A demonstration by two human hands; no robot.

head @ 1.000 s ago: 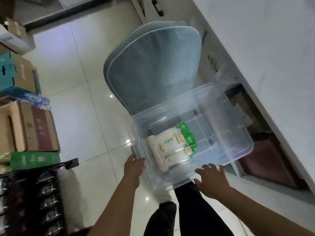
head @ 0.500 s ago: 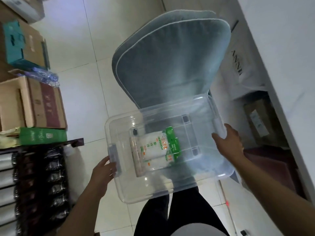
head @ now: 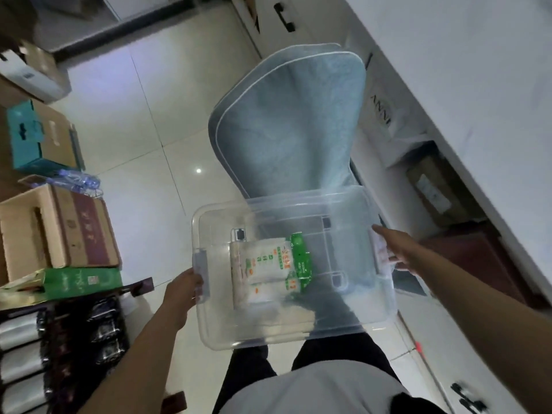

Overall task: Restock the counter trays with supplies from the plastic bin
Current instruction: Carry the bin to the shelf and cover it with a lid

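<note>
Head view: both hands carry the clear bin (head: 294,294) at waist height, left hand (head: 182,289) curled around its latch end, right hand (head: 398,253) with fingers wrapped over the far rim. Packets (head: 270,268) lie loose inside, so keep it level. The chair (head: 286,127) crowds ahead, the counter (head: 478,85) runs alongside on the right; open floor (head: 143,121) lies left.

Dim, bluish indoor light, with overhead lamps mirrored as small bright spots on the glossy tiled floor (head: 167,138). The white counter (head: 478,85) at right catches the most light and looks washed out. Cartons left of the clear plastic bin (head: 209,321) sink into shadow. Soft motion blur smears the frame's top edge; wide-angle distortion bends lines toward the corners.
</note>
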